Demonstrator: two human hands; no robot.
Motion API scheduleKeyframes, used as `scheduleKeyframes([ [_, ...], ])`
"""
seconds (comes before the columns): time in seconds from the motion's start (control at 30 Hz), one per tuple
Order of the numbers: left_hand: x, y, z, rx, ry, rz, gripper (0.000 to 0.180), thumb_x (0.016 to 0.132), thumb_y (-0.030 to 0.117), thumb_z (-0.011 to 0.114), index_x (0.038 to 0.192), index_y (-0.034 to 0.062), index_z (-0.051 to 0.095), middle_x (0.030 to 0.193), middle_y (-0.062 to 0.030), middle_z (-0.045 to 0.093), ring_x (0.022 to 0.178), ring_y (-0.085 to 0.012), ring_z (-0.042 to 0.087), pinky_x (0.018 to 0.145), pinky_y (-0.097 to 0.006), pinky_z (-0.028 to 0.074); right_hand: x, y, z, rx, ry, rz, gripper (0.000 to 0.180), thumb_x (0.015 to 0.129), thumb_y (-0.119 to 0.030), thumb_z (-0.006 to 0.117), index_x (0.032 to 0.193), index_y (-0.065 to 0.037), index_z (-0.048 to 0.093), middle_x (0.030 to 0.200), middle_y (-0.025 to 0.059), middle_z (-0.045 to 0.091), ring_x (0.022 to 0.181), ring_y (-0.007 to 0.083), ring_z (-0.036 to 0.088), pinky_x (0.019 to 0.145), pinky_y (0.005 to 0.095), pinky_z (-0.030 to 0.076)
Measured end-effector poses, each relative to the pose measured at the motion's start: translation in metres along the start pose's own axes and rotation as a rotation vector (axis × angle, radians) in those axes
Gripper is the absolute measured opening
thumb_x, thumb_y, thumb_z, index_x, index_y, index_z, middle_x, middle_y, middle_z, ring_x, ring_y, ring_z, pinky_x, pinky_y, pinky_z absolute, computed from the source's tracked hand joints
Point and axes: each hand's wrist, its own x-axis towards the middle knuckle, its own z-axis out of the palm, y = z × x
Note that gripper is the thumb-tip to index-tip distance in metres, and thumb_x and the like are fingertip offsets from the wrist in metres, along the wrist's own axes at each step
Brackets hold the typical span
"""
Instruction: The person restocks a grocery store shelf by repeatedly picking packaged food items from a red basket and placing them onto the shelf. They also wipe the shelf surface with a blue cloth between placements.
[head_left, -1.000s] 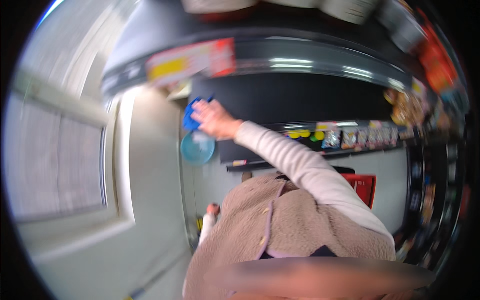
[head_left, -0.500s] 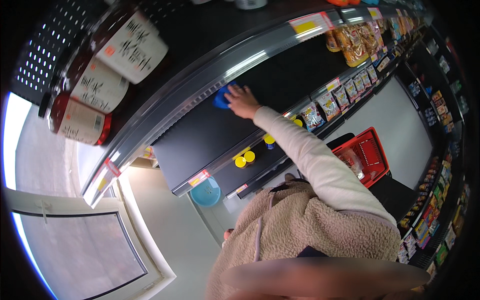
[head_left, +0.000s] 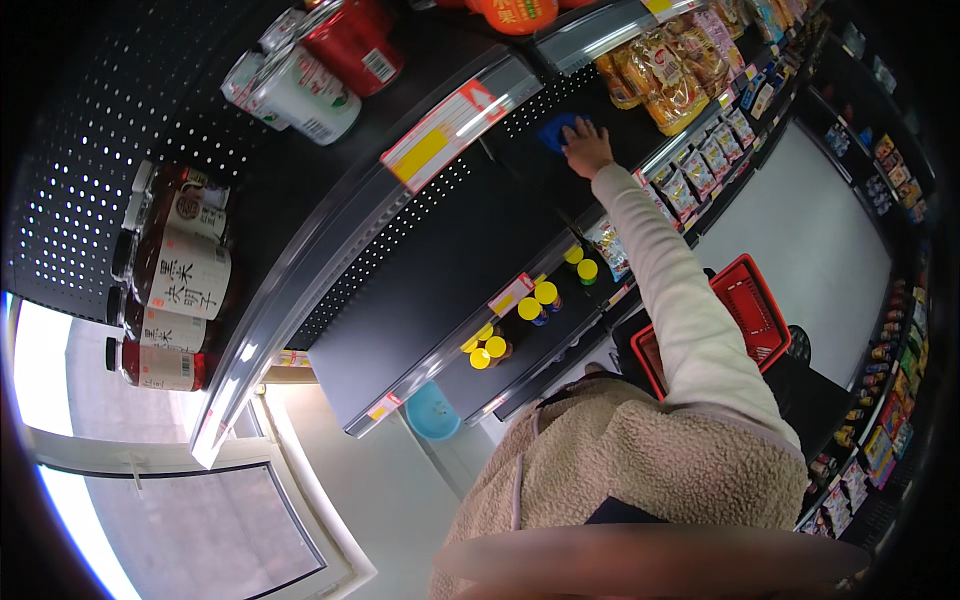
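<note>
My right hand reaches far forward and presses a blue cloth onto a bare black shelf. Its fingers are bent over the cloth, and much of the cloth lies under them. The hand is at the shelf's right part, close to its perforated back panel. Just right of it sit clear packs of bread on the same level. A pale sleeve covers the outstretched arm. My left hand is out of view.
Brown bottles and cans stand on the shelf above. Below are yellow-lidded containers and hanging snack bags. A red basket and a light-blue basin are lower down. A window is at left.
My right hand and the blue cloth have moved right along the shelf, toward the bread packs. The view has shifted, so cans and more bottles now show above.
</note>
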Motion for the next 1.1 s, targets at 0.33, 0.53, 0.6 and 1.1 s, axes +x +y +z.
scheduleKeyframes([
  [0.33,-0.020,0.035,0.015,0.041,0.016,-0.034,0.037,0.080,0.039,0.074,0.104,0.0104,0.075,0.101,-0.0122,0.074,0.094,-0.0285,0.070,0.084,-0.039,0.054,0.046,0.057,0.007,0.027,0.107,0.012,0.050,0.097,-0.034,0.055,0.142,-0.014,0.048,0.154,0.0172,0.038,0.143,0.0345,0.036,0.112,0.0587,0.031],
  [0.53,-0.019,0.038,0.016,0.087,-0.013,-0.021,0.037,0.080,0.040,0.073,0.105,0.0116,0.075,0.102,-0.0129,0.074,0.096,-0.0298,0.070,0.085,-0.040,0.054,0.024,0.070,0.001,0.064,0.110,0.001,0.049,0.098,-0.032,0.054,0.142,-0.012,0.048,0.154,0.0172,0.038,0.142,0.0344,0.036,0.113,0.0560,0.031],
  [0.6,-0.012,0.039,0.015,0.098,-0.027,-0.006,0.037,0.080,0.040,0.073,0.105,0.0120,0.075,0.103,-0.0131,0.074,0.096,-0.0303,0.070,0.085,-0.040,0.054,0.010,0.077,-0.005,0.066,0.119,-0.006,0.049,0.098,-0.032,0.054,0.142,-0.011,0.048,0.153,0.0184,0.039,0.142,0.0347,0.036,0.114,0.0560,0.029],
  [1.1,0.053,-0.004,0.010,0.132,-0.047,0.106,0.037,0.081,0.042,0.070,0.106,0.0151,0.075,0.106,-0.0148,0.073,0.100,-0.0336,0.069,0.087,-0.042,0.054,-0.056,0.071,0.001,-0.150,0.209,0.027,0.052,0.093,-0.036,0.060,0.135,-0.007,0.051,0.141,0.0270,0.048,0.129,0.0433,0.048,0.104,0.0522,0.042],
])
